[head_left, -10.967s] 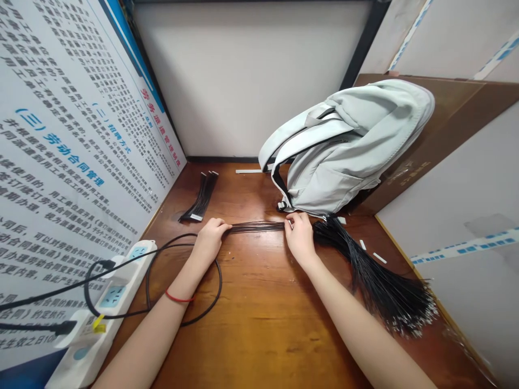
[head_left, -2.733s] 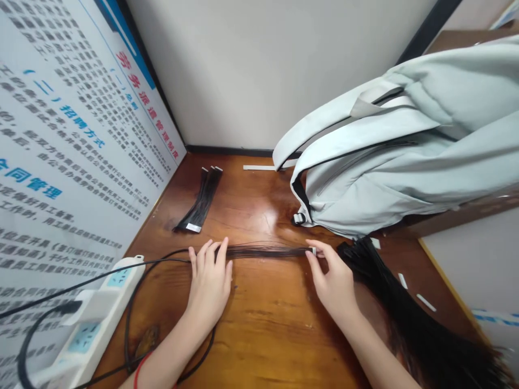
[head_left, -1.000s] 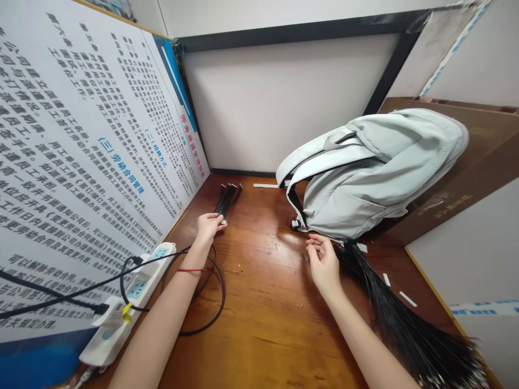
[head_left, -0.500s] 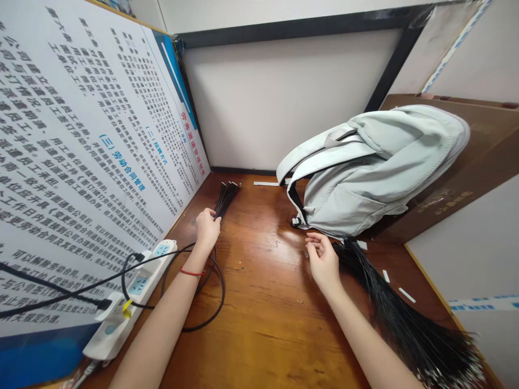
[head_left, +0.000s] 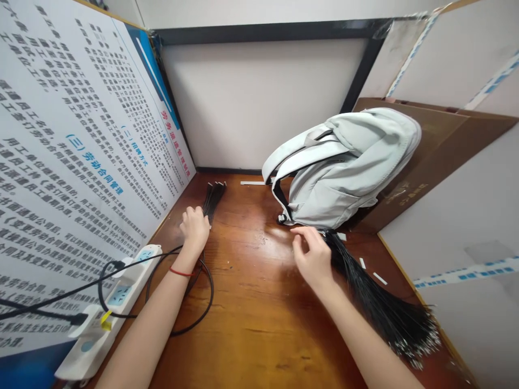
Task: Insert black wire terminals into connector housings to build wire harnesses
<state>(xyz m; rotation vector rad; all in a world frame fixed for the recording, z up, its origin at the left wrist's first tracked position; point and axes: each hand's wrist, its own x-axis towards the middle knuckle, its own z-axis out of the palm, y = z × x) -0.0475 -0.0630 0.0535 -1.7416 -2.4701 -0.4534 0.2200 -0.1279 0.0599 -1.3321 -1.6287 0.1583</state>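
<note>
My left hand (head_left: 195, 229) is closed over the near end of a small bundle of black wires (head_left: 211, 200), which lies at the back left of the wooden desk and hides that end. My right hand (head_left: 312, 254) hangs with its fingers apart and holds nothing. It is right next to the top of a large loose bunch of black wires (head_left: 377, 294), whose silvery tips fan out toward the desk's right front edge.
A pale grey backpack (head_left: 340, 173) stands at the back right against brown board. A white power strip (head_left: 109, 292) with black cables (head_left: 194, 302) lies at the left front, below a printed notice board (head_left: 89, 124). White strips (head_left: 375, 278) lie near the large bunch.
The strand once stretched between my hands now lies out of them, and my left hand sits on the small bundle. My right hand has let go and spread its fingers. The view has swung slightly.
</note>
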